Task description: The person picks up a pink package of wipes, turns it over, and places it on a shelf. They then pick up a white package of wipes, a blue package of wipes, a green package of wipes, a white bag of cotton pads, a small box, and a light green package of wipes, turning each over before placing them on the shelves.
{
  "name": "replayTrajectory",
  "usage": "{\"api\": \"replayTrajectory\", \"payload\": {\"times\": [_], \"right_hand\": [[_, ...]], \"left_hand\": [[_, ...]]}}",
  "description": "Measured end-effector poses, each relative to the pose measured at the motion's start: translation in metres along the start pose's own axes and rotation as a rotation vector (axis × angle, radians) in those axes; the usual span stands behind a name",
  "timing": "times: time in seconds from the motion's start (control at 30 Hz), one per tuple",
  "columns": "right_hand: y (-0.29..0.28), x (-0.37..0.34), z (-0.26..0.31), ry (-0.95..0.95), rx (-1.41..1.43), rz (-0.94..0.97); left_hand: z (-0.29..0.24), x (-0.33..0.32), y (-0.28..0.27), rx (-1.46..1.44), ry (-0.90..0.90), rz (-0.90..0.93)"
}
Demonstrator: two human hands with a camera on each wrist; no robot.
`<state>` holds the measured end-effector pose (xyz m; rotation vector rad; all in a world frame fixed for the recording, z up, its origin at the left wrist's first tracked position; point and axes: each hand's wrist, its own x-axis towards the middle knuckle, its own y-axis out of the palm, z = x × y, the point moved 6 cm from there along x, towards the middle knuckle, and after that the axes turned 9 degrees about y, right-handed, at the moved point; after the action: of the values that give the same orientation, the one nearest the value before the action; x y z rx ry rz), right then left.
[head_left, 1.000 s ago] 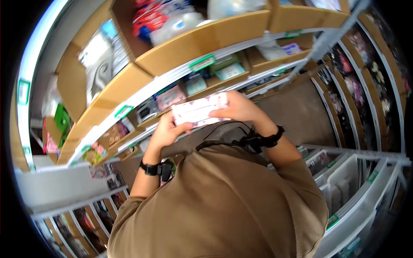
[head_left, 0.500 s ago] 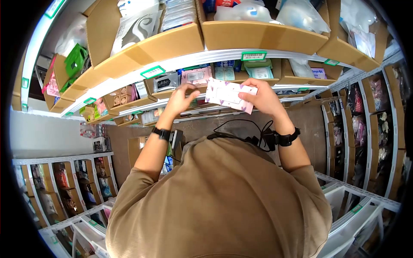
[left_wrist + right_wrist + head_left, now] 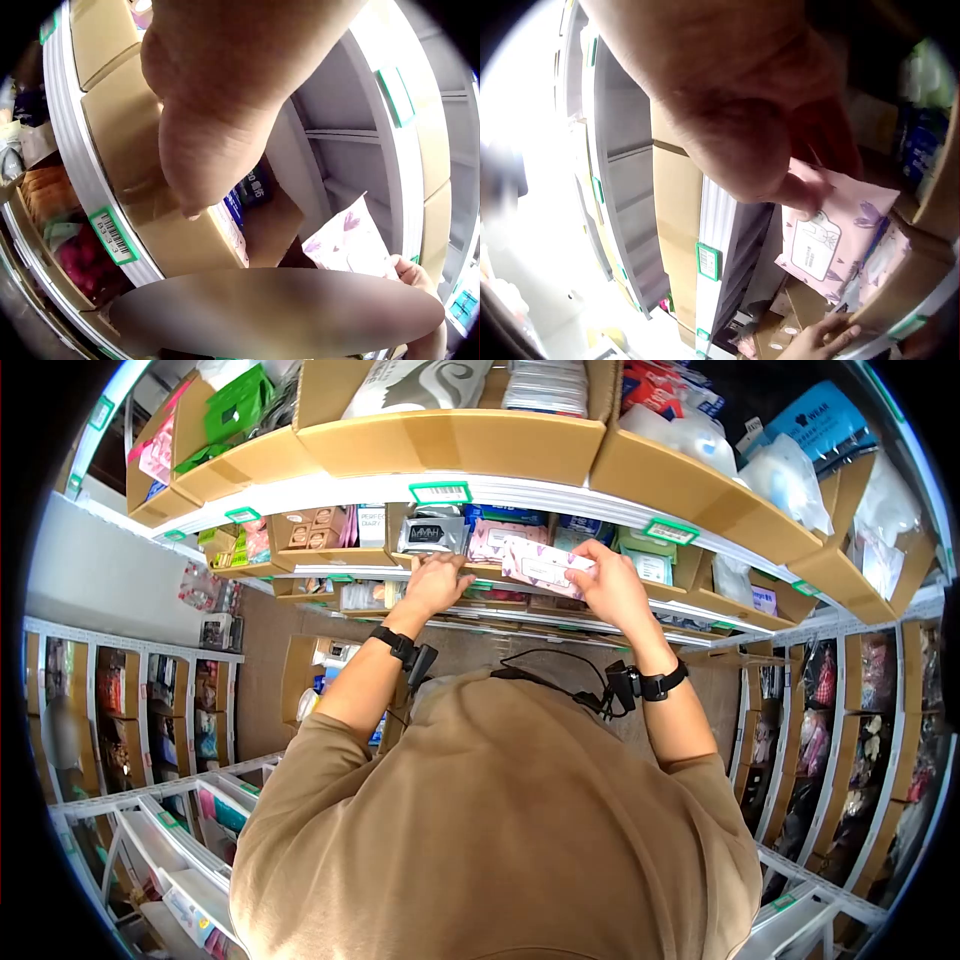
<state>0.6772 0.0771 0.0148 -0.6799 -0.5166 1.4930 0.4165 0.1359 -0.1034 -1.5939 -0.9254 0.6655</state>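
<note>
My right hand pinches a pink soft packet by one end, its thumb across the front. Purple leaf prints and a white label panel mark the packet, which tilts over a cardboard bin in the right wrist view. A similar pink packet lies in that bin. My left hand rests at the front edge of the bins, just below a grey-and-black packet. In the left wrist view its thumb lies by a bin's front wall; the other fingers are hidden there.
Above, a shelf row of larger cardboard bins holds bagged goods, with a white rail along its front. Racks with bins stand at the right and left. An open carton sits on the floor at the left.
My left hand has let go of the pink packet and moved to the bin edge. The right hand keeps the packet and brings it over the bins. The head view has turned.
</note>
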Motion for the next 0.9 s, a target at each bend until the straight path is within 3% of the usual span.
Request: {"api": "replayTrajectory", "payload": {"times": [0.23, 0.3, 0.37, 0.43, 0.5, 0.57, 0.63, 0.67, 0.7, 0.77, 0.8, 0.9], "right_hand": [[0.030, 0.041, 0.021, -0.071, -0.070, 0.052], [0.053, 0.058, 0.027, -0.091, -0.197, 0.105], [0.078, 0.082, 0.026, -0.108, -0.252, 0.147], [0.103, 0.096, 0.030, -0.159, -0.514, 0.202], [0.117, 0.099, 0.034, -0.115, -0.595, 0.252], [0.137, 0.108, 0.024, -0.064, -0.774, 0.377], [0.142, 0.116, 0.023, -0.067, -0.793, 0.380], [0.142, 0.118, 0.021, -0.030, -0.791, 0.428], [0.143, 0.120, 0.018, 0.007, -0.787, 0.477], [0.149, 0.133, 0.010, -0.085, -0.808, 0.476], [0.153, 0.139, 0.007, -0.078, -0.792, 0.474], [0.152, 0.144, 0.005, -0.094, -0.818, 0.466]], "left_hand": [[0.006, -0.016, -0.005, -0.033, 0.075, -0.044], [0.017, -0.005, -0.008, -0.317, -0.137, 0.040], [0.025, 0.009, -0.005, -0.697, -0.224, -0.061], [0.033, 0.030, 0.009, -0.659, -0.148, -0.101], [0.042, 0.048, 0.026, -0.617, -0.213, 0.030], [0.038, 0.061, 0.035, -0.713, -0.168, 0.114], [0.047, 0.071, 0.062, -0.652, -0.201, 0.170], [0.047, 0.072, 0.059, -0.596, -0.186, 0.054], [0.046, 0.074, 0.056, -0.600, -0.189, 0.055], [0.042, 0.079, 0.056, -0.731, -0.196, 0.156], [0.022, 0.073, 0.025, -0.831, -0.226, 0.210], [0.035, 0.081, 0.055, -0.863, -0.325, 0.191]]}}
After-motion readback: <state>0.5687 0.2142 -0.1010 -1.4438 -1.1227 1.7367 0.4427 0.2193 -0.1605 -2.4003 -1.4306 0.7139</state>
